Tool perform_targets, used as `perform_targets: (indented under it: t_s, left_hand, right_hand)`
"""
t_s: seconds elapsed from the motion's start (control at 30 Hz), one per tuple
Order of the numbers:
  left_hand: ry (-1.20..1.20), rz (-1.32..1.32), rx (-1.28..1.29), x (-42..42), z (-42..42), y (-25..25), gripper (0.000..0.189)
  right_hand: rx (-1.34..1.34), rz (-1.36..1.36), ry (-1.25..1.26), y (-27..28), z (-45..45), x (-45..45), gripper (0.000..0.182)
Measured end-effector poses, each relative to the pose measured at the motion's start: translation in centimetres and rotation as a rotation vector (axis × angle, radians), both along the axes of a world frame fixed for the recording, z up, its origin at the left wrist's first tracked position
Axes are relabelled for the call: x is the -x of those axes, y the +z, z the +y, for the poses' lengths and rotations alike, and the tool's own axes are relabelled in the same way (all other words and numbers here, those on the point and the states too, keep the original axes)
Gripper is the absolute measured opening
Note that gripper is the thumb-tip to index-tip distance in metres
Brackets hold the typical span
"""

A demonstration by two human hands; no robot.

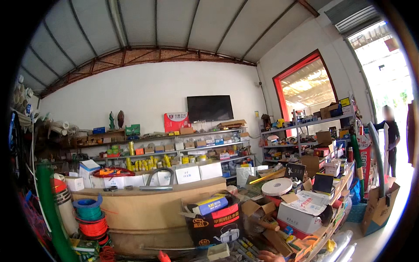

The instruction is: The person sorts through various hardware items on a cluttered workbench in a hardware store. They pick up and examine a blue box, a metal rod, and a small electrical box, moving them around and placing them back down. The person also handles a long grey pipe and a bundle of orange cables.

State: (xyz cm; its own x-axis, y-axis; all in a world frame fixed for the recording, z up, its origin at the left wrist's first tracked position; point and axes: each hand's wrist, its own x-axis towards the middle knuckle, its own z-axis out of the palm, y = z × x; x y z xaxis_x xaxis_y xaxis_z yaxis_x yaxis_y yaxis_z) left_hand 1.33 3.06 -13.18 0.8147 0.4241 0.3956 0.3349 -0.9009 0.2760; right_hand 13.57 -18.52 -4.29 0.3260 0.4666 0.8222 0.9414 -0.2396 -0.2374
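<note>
Only part of my right hand [271, 256] shows, at the bottom edge. It is beside a group of grey and yellow tubes [246, 248] and below an opened cardboard flap [277, 242]. Whether its fingers grip anything is hidden by the frame's edge. My left hand is out of view. To the left of the tubes lies a small off-white box [218, 251]. A red pointed object [163, 256] pokes up at the bottom edge. Behind these stands a black kettle carton [214, 226] with a blue and yellow box [212, 204] on top.
A wooden counter [140, 209] runs across the left, with wire spools [92, 226] at its end. Cartons and a white tape roll [277, 187] crowd the table at right. Stocked shelves [183, 150] line the wall. A person [391, 140] stands in the doorway.
</note>
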Motion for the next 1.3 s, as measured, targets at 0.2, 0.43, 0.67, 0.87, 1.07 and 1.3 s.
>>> perform_targets:
  t_s: [0.2,0.43,0.67,0.87,1.07,1.3]
  left_hand:
    - [0.021,0.059,-0.018,-0.4,0.0,0.6,0.064]
    - [-0.013,0.134,0.142,0.7,-1.2,3.6,0.064]
    - [0.002,0.304,0.122,1.4,-2.3,6.5,0.067]
    - [0.019,0.299,0.113,1.3,-2.0,5.5,0.068]
    - [0.012,0.19,0.011,1.5,-1.9,4.5,0.067]
    - [0.031,0.046,-0.096,1.3,-1.6,2.9,0.065]
  right_hand:
    - [-0.014,0.065,0.05,0.2,-0.4,-0.3,0.024]
    - [-0.055,0.051,0.073,0.0,-1.0,-0.6,0.024]
    - [-0.09,0.053,0.083,0.2,-1.7,-0.5,0.023]
    - [-0.091,0.023,0.019,0.0,-2.1,0.0,0.023]
    - [-0.069,0.104,0.031,0.3,-2.7,0.7,0.022]
    - [-0.102,0.06,0.027,-0.3,-3.0,0.9,0.021]
